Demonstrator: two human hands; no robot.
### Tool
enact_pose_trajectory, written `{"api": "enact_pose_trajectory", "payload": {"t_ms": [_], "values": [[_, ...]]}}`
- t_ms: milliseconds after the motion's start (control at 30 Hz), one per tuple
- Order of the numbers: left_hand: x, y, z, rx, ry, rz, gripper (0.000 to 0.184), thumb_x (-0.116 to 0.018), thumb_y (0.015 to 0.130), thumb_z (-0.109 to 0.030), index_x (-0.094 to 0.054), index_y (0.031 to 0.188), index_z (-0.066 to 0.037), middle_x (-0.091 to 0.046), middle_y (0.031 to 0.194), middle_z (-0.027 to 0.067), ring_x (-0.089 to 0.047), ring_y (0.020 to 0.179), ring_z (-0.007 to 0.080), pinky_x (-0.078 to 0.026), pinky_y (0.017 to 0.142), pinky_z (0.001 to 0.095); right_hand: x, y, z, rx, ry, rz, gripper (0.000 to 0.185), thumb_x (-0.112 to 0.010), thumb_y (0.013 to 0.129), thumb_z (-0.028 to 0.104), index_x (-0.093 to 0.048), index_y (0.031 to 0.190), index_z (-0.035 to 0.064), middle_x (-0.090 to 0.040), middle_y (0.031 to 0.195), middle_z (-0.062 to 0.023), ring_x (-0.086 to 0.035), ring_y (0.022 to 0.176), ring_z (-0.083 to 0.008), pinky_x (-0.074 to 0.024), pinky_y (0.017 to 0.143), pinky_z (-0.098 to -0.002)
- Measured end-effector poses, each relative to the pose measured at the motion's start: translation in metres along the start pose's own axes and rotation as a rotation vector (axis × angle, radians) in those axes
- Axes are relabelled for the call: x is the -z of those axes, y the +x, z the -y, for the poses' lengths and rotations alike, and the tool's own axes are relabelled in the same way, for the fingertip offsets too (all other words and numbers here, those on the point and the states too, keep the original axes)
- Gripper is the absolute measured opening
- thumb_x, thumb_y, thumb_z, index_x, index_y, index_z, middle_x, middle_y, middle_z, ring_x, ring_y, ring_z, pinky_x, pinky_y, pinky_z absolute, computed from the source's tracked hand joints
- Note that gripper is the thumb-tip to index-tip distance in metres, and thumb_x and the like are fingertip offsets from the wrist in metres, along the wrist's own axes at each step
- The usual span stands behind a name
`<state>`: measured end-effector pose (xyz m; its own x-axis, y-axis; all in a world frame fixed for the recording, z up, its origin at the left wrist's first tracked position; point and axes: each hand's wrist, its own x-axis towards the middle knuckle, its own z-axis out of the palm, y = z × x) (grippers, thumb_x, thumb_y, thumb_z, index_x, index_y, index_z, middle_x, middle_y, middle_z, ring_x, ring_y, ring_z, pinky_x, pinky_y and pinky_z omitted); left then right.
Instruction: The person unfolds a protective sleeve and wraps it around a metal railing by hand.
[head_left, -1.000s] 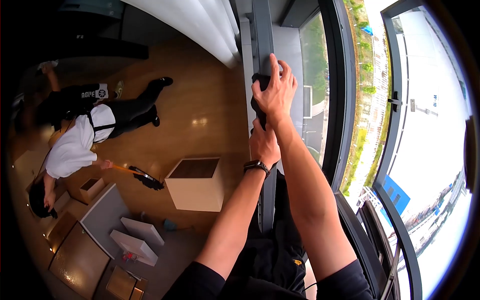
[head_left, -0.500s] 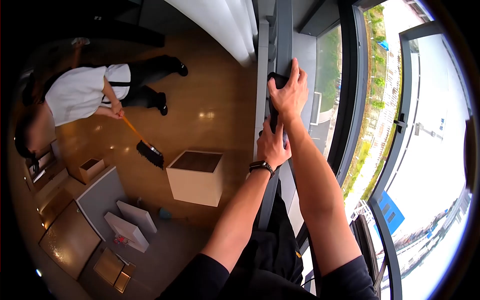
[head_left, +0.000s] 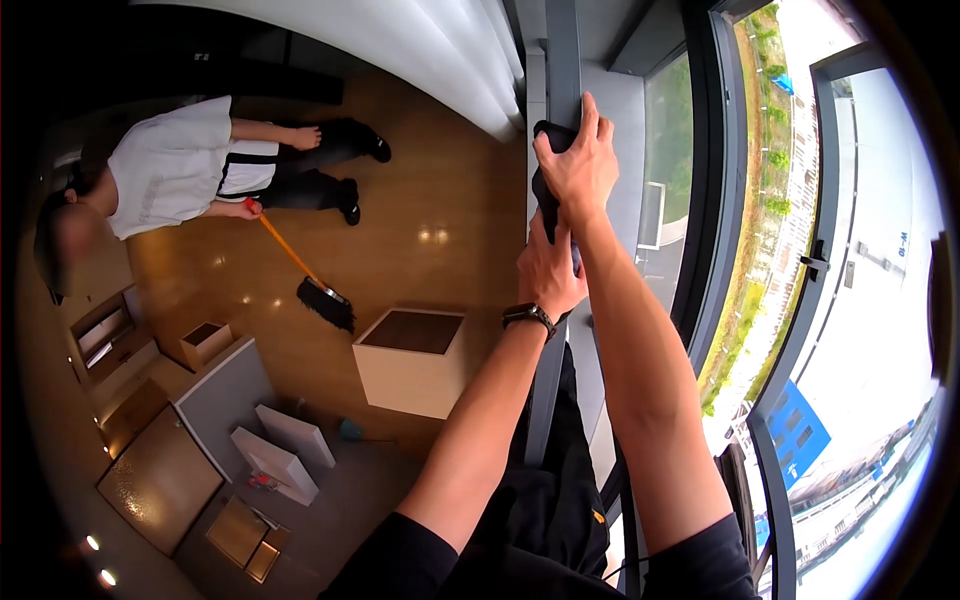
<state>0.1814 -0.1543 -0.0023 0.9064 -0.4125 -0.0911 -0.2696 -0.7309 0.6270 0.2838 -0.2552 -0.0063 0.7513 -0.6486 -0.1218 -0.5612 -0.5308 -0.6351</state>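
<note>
A grey metal rail (head_left: 563,60) runs down the middle of the head view beside the windows. A dark cloth (head_left: 546,190) is wrapped over the rail. Higher up, my right hand (head_left: 582,165) presses the cloth against the rail, fingers bent round it. Just below, my left hand (head_left: 550,275), with a dark watch (head_left: 530,317) on the wrist, grips the lower part of the cloth and rail. The two hands nearly touch. Parts of the cloth are hidden under my palms.
At the left, a person (head_left: 175,165) in a white shirt holds a broom (head_left: 325,303) with an orange handle. A pale box (head_left: 412,365) stands on the wooden floor. White curtains (head_left: 440,50) hang above. To the right, a window sash (head_left: 800,330) is swung open.
Both hands stay on the rail with the cloth; the view has shifted. The other person has turned, with one hand off the broom, and a second person behind is no longer visible.
</note>
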Motion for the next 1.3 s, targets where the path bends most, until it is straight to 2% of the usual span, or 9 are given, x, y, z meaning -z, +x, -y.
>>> {"api": "enact_pose_trajectory", "payload": {"t_ms": [67,133,400,467,900,1067,1133,1167,1300], "values": [[-0.002,0.007,0.001,-0.01,0.023,-0.012,0.075,-0.071,0.074,-0.013,-0.036,0.14,-0.013,-0.037,0.136,0.0283,-0.056,0.105,0.0446,-0.055,0.077,0.0494,0.0,0.007,0.002,-0.017,0.006,0.014,0.081,-0.069,0.074,0.038,-0.037,0.144,0.0146,-0.052,0.125,-0.0141,-0.058,0.108,-0.0307,-0.0482,0.087,-0.042],[-0.004,0.014,0.002,0.007,-0.019,-0.006,0.073,-0.073,0.075,-0.016,-0.037,0.139,-0.012,-0.039,0.135,0.0281,-0.056,0.105,0.0444,-0.054,0.077,0.0499,-0.002,0.015,0.002,0.016,-0.005,-0.004,0.078,-0.067,0.075,0.039,-0.038,0.143,0.0141,-0.052,0.125,-0.0182,-0.062,0.101,-0.0383,-0.0533,0.084,-0.0452],[-0.002,0.032,-0.002,0.043,0.003,0.035,0.075,-0.074,0.073,-0.015,-0.037,0.139,-0.013,-0.039,0.136,0.0258,-0.057,0.105,0.0448,-0.055,0.076,0.0486,0.001,0.033,0.008,-0.027,0.028,0.054,0.08,-0.067,0.074,0.039,-0.037,0.144,0.014,-0.057,0.121,-0.0184,-0.062,0.103,-0.0377,-0.0531,0.085,-0.0449],[-0.001,0.034,-0.003,0.033,0.023,0.027,0.076,-0.073,0.073,-0.014,-0.037,0.139,-0.013,-0.038,0.137,0.0254,-0.057,0.104,0.0449,-0.055,0.076,0.0483,0.001,0.036,0.011,-0.041,-0.005,0.078,0.082,-0.069,0.075,0.039,-0.035,0.146,0.0148,-0.058,0.113,-0.0138,-0.06,0.102,-0.0301,-0.0539,0.081,-0.0414],[0.003,0.036,-0.006,0.067,0.072,0.075,0.09,-0.069,0.072,-0.008,-0.026,0.15,-0.017,-0.032,0.144,0.0255,-0.055,0.113,0.0443,-0.056,0.082,0.0477,-0.007,0.051,0.008,-0.039,0.102,0.059,0.086,-0.069,0.074,0.038,-0.031,0.147,0.0129,-0.058,0.117,-0.0178,-0.066,0.09,-0.0368,-0.0551,0.078,-0.044],[-0.004,0.034,-0.001,0.043,-0.011,0.018,0.088,-0.067,0.069,-0.011,-0.03,0.149,-0.015,-0.036,0.142,0.0297,-0.055,0.112,0.0457,-0.055,0.082,0.0494,-0.011,0.052,0.0,0.034,0.059,-0.002,0.084,-0.07,0.075,0.04,-0.033,0.146,0.0135,-0.058,0.124,-0.0205,-0.064,0.098,-0.0404,-0.0531,0.084,-0.0478],[0.001,0.035,-0.002,0.036,-0.024,-0.026,0.09,-0.065,0.068,-0.013,-0.029,0.15,-0.014,-0.035,0.143,0.0315,-0.054,0.112,0.0473,-0.053,0.085,0.0502,-0.008,0.05,0.009,0.053,0.104,-0.035,0.08,-0.071,0.075,0.04,-0.039,0.144,0.0137,-0.056,0.129,-0.0192,-0.06,0.11,-0.0382,-0.05,0.091,-0.0475],[0.003,0.035,-0.002,0.125,-0.045,0.075,0.092,-0.065,0.068,-0.012,-0.026,0.152,-0.014,-0.032,0.146,0.0317,-0.052,0.115,0.0485,-0.052,0.089,0.0498,-0.013,0.05,0.006,0.041,0.098,-0.04,0.079,-0.072,0.075,0.038,-0.04,0.144,0.0149,-0.056,0.13,-0.0173,-0.058,0.113,-0.0371,-0.0494,0.093,-0.0462],[0.011,0.034,-0.001,0.075,-0.064,0.047,0.092,-0.067,0.072,-0.012,-0.024,0.153,-0.016,-0.028,0.148,0.0305,-0.052,0.117,0.0455,-0.052,0.091,0.046,-0.016,0.052,0.008,0.087,0.024,-0.051,0.075,-0.068,0.079,0.038,-0.038,0.144,0.0177,-0.055,0.127,-0.0176,-0.058,0.11,-0.0405,-0.0491,0.089,-0.0494]]}}
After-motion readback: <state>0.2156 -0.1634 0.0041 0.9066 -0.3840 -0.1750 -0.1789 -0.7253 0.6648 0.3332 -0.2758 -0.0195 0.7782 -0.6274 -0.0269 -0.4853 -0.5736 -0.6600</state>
